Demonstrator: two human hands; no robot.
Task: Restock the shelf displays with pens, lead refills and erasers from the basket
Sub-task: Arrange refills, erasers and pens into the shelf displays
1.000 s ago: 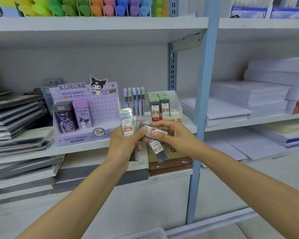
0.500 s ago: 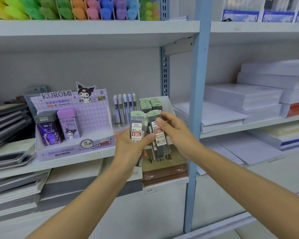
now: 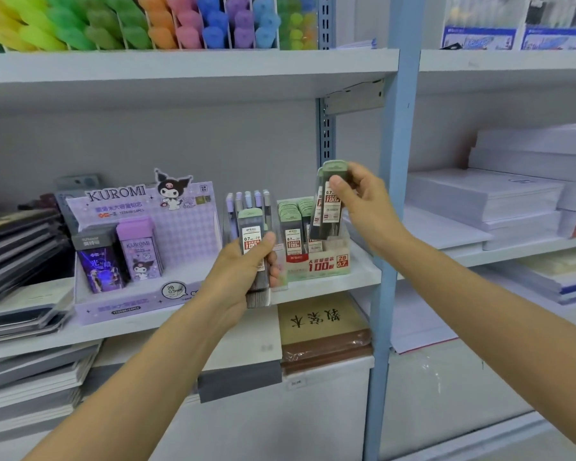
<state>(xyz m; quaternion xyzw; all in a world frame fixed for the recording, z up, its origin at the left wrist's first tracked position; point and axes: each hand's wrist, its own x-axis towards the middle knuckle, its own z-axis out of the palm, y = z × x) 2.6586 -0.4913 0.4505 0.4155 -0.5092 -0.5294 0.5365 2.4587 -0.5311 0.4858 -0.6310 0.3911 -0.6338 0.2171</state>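
My left hand grips a small stack of lead refill packs with green caps and red 0.7 labels, in front of the middle shelf. My right hand pinches two lead refill packs near their tops and holds them upright just above the right side of the white lead refill display box, which holds several identical packs. Several pastel pens stand behind that box. No basket is in view.
A purple Kuromi display box with two lead cases stands left of the refill box. Notebook stacks lie at far left. A blue shelf upright runs right of my right hand. White paper reams fill the right bay; coloured highlighters line the top shelf.
My right hand has drawn refill packs off the stack in my left hand and carried them up and right, over the display box. My left hand has stayed near the shelf edge.
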